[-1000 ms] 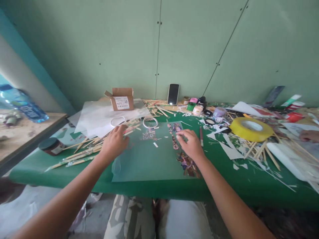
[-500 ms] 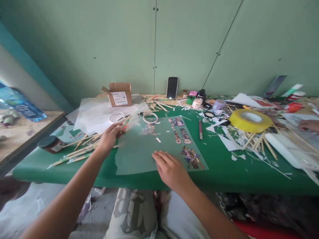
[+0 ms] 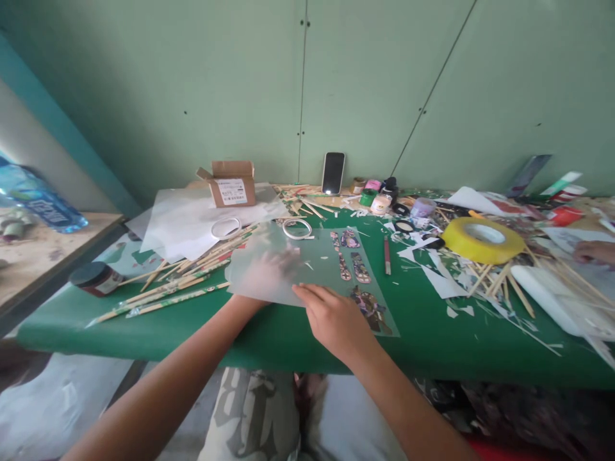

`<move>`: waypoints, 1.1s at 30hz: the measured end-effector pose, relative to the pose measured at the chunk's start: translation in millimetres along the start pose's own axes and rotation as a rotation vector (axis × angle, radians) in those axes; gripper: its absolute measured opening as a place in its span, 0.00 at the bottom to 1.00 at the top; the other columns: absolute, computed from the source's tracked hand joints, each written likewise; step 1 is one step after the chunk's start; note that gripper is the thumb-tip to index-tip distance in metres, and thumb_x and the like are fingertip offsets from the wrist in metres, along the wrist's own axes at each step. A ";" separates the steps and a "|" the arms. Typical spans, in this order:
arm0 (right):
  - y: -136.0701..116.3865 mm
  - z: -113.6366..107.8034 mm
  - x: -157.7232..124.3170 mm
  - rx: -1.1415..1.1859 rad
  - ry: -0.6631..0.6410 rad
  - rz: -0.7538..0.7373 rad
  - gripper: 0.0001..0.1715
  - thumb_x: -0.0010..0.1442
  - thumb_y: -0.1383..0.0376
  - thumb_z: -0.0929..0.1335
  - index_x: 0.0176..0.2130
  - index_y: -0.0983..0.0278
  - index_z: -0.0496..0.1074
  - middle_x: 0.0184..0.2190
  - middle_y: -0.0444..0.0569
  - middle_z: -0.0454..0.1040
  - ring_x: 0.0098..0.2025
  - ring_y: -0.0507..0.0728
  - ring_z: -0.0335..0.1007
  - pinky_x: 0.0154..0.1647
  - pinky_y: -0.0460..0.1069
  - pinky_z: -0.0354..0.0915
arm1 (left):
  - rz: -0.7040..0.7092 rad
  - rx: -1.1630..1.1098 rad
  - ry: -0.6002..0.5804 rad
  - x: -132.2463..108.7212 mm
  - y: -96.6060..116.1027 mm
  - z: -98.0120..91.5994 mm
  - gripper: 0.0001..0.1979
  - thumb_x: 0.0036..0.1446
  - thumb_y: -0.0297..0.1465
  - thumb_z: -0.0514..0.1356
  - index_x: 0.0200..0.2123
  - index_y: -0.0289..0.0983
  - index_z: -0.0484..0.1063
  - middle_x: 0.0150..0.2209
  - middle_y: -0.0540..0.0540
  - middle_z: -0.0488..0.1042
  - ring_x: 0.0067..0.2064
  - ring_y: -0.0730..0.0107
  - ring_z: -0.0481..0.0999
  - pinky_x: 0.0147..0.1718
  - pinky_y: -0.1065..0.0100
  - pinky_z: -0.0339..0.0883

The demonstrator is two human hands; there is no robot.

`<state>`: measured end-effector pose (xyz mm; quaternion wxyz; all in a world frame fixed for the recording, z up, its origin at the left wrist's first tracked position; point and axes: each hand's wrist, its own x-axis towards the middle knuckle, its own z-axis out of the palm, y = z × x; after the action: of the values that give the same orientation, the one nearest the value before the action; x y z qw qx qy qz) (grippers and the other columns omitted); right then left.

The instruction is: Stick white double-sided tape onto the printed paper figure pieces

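Observation:
A translucent sheet [image 3: 327, 256] lies on the green table cover, with colourful printed cut-out figures [image 3: 368, 304] showing at its right side. My left hand [image 3: 271, 269] is underneath the sheet's left part, seen blurred through it, its fingers apparently spread. The near left edge of the sheet is raised over that wrist. On top of the sheet near its front edge rests my right hand [image 3: 331, 310], fingers extended and close together; its thumb is hidden. A thin white ring-shaped roll [image 3: 296, 229] sits at the sheet's far edge, with a second white ring [image 3: 225, 228] to its left.
Bamboo sticks [image 3: 192, 278] and a dark-lidded jar [image 3: 96, 278] lie at left. Behind are a cardboard box [image 3: 233, 184] and an upright phone [image 3: 333, 173]. To the right are a red craft knife [image 3: 387, 255], paint jars [image 3: 381, 203], yellow tape [image 3: 483, 241] and another person's hand [image 3: 596, 251].
My left hand has moved right, from beside the white ring to beneath the sheet. The sheet's near left edge has lifted. My right hand has stayed nearly in place.

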<state>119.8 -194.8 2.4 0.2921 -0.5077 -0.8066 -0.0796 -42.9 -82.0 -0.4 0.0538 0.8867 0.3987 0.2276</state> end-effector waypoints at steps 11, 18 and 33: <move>5.3 -1.6 2.7 -0.007 -0.051 -0.089 0.24 0.63 0.77 0.60 0.52 0.64 0.74 0.48 0.50 0.79 0.45 0.59 0.76 0.42 0.53 0.76 | 0.238 0.176 -0.054 -47.3 17.9 13.0 0.20 0.66 0.32 0.49 0.58 0.35 0.68 0.62 0.37 0.67 0.65 0.51 0.62 0.60 0.48 0.59; 4.6 -0.8 -3.3 -0.004 -0.056 -0.076 0.25 0.63 0.76 0.60 0.53 0.63 0.74 0.48 0.51 0.79 0.45 0.59 0.76 0.45 0.54 0.76 | -0.204 0.277 -0.121 -28.9 13.3 -1.2 0.15 0.61 0.32 0.55 0.49 0.39 0.75 0.48 0.38 0.75 0.43 0.51 0.72 0.39 0.55 0.67; 9.9 14.1 -12.9 0.115 -0.090 0.031 0.18 0.63 0.69 0.64 0.52 0.63 0.74 0.50 0.55 0.76 0.51 0.63 0.71 0.48 0.60 0.72 | -0.011 0.267 -0.046 -77.9 10.4 -19.0 0.18 0.65 0.32 0.51 0.53 0.46 0.75 0.56 0.44 0.74 0.54 0.54 0.72 0.54 0.51 0.64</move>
<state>127.0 -194.0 -18.0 0.2854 -0.5054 -0.8143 -0.0056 -89.4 -147.6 -8.7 -0.0544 0.8888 0.4290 0.1516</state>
